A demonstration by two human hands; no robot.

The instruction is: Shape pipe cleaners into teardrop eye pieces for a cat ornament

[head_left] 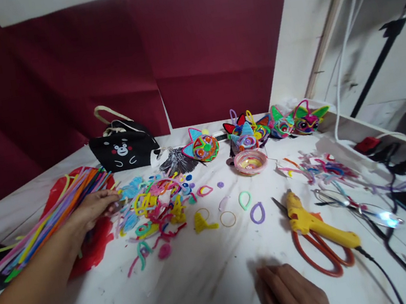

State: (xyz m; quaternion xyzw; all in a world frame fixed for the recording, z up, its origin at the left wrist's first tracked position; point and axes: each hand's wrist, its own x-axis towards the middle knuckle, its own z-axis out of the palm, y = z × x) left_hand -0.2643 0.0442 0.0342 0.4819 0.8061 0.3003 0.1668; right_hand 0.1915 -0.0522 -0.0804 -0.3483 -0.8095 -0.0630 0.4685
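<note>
Head view: where is the left hand?

At nine o'clock, the left hand (97,207) is between a bundle of long, straight, multicoloured pipe cleaners (58,207) and, at its three o'clock, a tangled heap of bright, bent pipe-cleaner pieces (158,197). Its fingers lie close together; whether they pinch anything, I can't tell.

And the right hand (293,293)?

Five o'clock, fingers curled on the white marbled table (209,280); what is beneath them is hidden. At its one o'clock, a yellow plastic glue gun (319,228) overlies orange-handled scissors (325,248).

Which step?

Picking out material, I'd judge.

What would the next move call for?

Light fingertips, probably, drawing one piece without dragging others.
</note>
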